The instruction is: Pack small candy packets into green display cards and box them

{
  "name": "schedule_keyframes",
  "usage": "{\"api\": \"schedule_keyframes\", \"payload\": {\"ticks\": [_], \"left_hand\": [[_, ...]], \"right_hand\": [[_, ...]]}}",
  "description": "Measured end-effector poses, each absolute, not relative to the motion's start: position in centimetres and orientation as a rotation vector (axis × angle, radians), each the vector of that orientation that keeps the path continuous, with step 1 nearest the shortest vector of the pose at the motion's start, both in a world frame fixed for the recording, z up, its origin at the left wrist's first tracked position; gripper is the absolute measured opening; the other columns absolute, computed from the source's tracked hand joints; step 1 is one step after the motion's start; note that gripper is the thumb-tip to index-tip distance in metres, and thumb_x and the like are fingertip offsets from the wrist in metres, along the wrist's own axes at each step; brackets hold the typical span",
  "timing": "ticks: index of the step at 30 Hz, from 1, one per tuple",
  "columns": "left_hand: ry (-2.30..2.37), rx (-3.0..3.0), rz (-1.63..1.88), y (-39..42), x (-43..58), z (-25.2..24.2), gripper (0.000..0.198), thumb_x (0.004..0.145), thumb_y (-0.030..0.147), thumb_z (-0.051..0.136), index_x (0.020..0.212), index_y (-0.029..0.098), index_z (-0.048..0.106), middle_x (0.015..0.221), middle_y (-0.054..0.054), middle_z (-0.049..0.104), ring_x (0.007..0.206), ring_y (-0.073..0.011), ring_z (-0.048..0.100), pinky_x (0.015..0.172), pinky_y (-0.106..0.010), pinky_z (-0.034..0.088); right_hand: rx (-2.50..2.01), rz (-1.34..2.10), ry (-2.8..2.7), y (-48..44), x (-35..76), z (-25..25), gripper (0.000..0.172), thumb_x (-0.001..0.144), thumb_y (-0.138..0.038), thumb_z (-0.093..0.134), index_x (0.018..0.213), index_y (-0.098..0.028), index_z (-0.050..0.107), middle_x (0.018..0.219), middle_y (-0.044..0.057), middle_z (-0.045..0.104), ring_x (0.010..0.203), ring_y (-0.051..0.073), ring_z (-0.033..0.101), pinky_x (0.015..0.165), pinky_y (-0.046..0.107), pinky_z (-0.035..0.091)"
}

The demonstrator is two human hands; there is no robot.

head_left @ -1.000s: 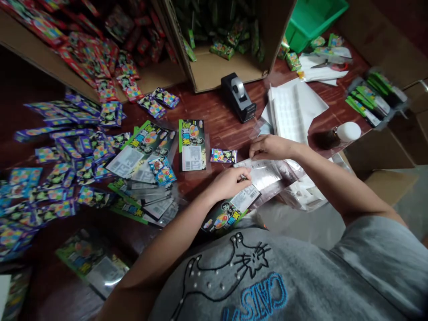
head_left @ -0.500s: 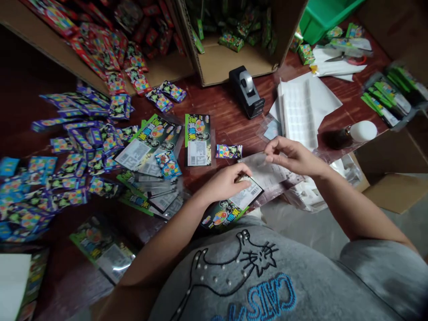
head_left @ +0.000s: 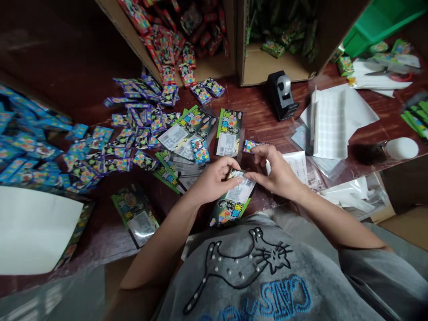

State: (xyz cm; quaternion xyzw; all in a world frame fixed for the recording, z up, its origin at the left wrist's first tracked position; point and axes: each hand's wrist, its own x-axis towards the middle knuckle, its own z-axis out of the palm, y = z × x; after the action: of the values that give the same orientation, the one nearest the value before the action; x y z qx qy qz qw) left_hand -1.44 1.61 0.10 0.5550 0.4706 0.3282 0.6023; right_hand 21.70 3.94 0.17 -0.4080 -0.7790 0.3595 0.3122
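Far left: heap of blue packets (head_left: 25,142), white sheet (head_left: 36,229) below it, near the table edge. Next, one loose bag (head_left: 133,211) lies alone on the table (head_left: 174,296).

Purple packets (head_left: 143,113) sit in a loose pile, mixed with some blue ones at its lower left. Behind it, left carton (head_left: 210,69) on its side, red packets (head_left: 167,49) spilling to its lip. Two separate purple ones lie just in front of that carton.

Fanned bags (head_left: 187,129) overlap right of the pile, single blue packet (head_left: 199,150) on top.

Left hand (head_left: 216,180): pinching the top end of the black-and-green bag (head_left: 234,196), thumb on its label side. That bag is right in front of the grey shirt (head_left: 240,267), slanted, printed end toward the body. Flat bag (head_left: 230,125) lies beyond it, apart from both hands.

Right hand (head_left: 276,174): thumb on the held bag's label end, fingers curled beyond; can't tell if it grips. It partly covers a small purple packet (head_left: 250,146).

Right carton (head_left: 264,67) holds green packets (head_left: 296,35); tape dispenser (head_left: 282,96) in front. Further right: label sheets (head_left: 329,120) stacked on white paper, green tub (head_left: 381,26), red-handled scissors (head_left: 397,76), white-capped bottle (head_left: 403,148) near the table edge.
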Motion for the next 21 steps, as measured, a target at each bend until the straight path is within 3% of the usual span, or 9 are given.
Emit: {"api": "schedule_keyframes", "payload": {"ticks": [2,4,9,13,17,21], "left_hand": [[1.088,1.268,0.831,1.2,-2.1,0.1,0.029,0.077,0.027,0.081,0.098,0.022,0.060,0.087,0.000,0.066,0.075,-0.0138,0.062,0.067,-0.027,0.050],[1.083,1.243,0.890,0.9,-2.7,0.2,0.030,0.077,0.027,0.081,0.097,0.022,0.060,0.094,-0.001,0.069,0.082,-0.0148,0.066,0.074,-0.028,0.053],[1.197,1.176,1.022,0.4,-5.3,0.4,0.032,0.075,0.028,0.083,0.095,0.023,0.058,0.081,0.003,0.064,0.071,-0.0129,0.062,0.065,-0.025,0.050],[1.375,1.044,1.282,-1.5,-9.6,0.5,0.038,0.074,0.032,0.087,0.099,0.024,0.060,0.091,0.000,0.070,0.080,-0.0167,0.069,0.070,-0.028,0.057],[1.602,0.816,1.747,-5.1,-13.3,0.1,0.058,0.078,0.044,0.086,0.129,0.032,0.061,0.122,-0.004,0.074,0.114,-0.0254,0.073,0.094,-0.039,0.062],[1.652,0.689,1.787,-8.3,-13.0,-1.6,0.073,0.088,0.053,0.077,0.154,0.043,0.047,0.145,-0.003,0.068,0.127,-0.0288,0.069,0.099,-0.047,0.062]], "right_hand": [[-1.090,0.704,-2.136,2.7,20.8,0.3,0.027,0.099,-0.038,0.072,0.124,-0.030,0.063,0.100,0.004,0.074,0.089,0.025,0.061,0.091,0.046,0.042],[-1.079,0.601,-2.179,1.9,19.5,0.2,0.024,0.104,-0.035,0.066,0.128,-0.033,0.064,0.101,0.002,0.079,0.091,0.026,0.061,0.096,0.048,0.038],[-1.082,0.634,-2.238,3.2,14.8,0.7,0.051,0.107,-0.029,0.057,0.156,-0.034,0.046,0.115,0.003,0.081,0.102,0.031,0.061,0.103,0.053,0.037],[-0.873,0.752,-2.291,5.4,12.0,1.9,0.063,0.107,-0.037,0.058,0.165,-0.036,0.035,0.137,0.006,0.074,0.122,0.035,0.060,0.112,0.059,0.039],[-0.895,0.891,-1.924,5.4,11.2,1.0,0.076,0.102,-0.052,0.064,0.166,-0.040,0.027,0.157,0.011,0.052,0.140,0.035,0.056,0.112,0.058,0.050],[-0.973,1.247,-1.676,3.2,10.0,-1.5,0.076,0.096,-0.057,0.073,0.157,-0.040,0.031,0.136,0.010,0.060,0.120,0.026,0.067,0.102,0.045,0.061]]}}
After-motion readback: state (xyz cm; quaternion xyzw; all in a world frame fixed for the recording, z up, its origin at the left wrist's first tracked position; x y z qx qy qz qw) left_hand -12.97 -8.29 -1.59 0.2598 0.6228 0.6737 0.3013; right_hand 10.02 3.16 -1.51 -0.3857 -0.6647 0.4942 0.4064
